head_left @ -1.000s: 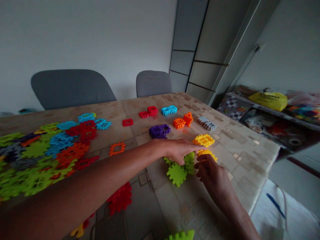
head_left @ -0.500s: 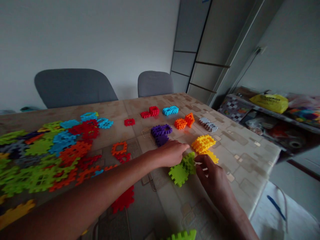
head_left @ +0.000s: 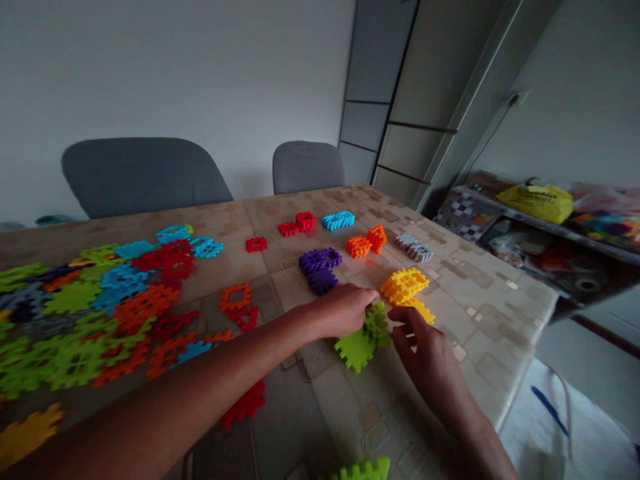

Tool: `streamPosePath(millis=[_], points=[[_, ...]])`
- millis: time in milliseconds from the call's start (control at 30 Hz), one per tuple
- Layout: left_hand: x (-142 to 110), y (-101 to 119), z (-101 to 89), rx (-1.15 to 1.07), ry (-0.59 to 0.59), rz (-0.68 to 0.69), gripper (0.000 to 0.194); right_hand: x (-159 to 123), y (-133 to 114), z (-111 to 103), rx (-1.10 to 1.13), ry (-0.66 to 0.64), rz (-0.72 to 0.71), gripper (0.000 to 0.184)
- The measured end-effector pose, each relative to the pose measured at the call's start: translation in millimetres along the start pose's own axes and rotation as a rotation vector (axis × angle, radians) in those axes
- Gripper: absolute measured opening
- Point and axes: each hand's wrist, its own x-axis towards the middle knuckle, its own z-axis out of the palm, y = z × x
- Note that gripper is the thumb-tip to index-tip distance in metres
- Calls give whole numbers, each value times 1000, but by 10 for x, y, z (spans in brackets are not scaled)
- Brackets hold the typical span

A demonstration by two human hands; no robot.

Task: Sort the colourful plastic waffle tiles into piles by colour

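Note:
Green toothed building tiles stand bunched between my two hands, with a flat solid green tile lying against their near left side. My left hand reaches across from the left, its fingers bent over the far left edge of the bunch; the fingertips are partly hidden. From the right, my right hand has curled fingers at the bunch's right edge. Just beyond are yellow tiles in a stack, and purple tiles lie past my left wrist.
A mixed heap of tiles spreads over the table's left side. Farther back stand small groups of red tiles, blue tiles, orange tiles and grey tiles. Another green tile lies at the near edge.
The view has shifted slightly. The green bunch has turned or tilted a little between my hands; both hands remain nearly where they were.

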Motion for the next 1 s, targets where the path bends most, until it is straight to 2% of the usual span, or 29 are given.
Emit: streamPosePath(millis=[200, 400, 767, 900, 967, 1000], points=[[-57, -27, -7, -46, 24, 8, 36, -151, -40, -74, -11, -36, -33, 17], [-82, 4, 6, -49, 33, 18, 35, -128, 6, -30, -17, -85, -52, 17], [-77, -5, 41, -33, 76, 29, 33, -110, 103, 50, -27, -40, -56, 17], [-135, 16, 9, -56, 119, 37, 35, -138, 47, -79, -61, 3, -69, 15], [-214, 46, -44, -79, 154, 41, 38, -194, -62, -199, -89, 38, -100, 17], [-273, 63, -77, -92, 173, 44, 39, -233, -139, -258, -85, 7, -133, 18]])
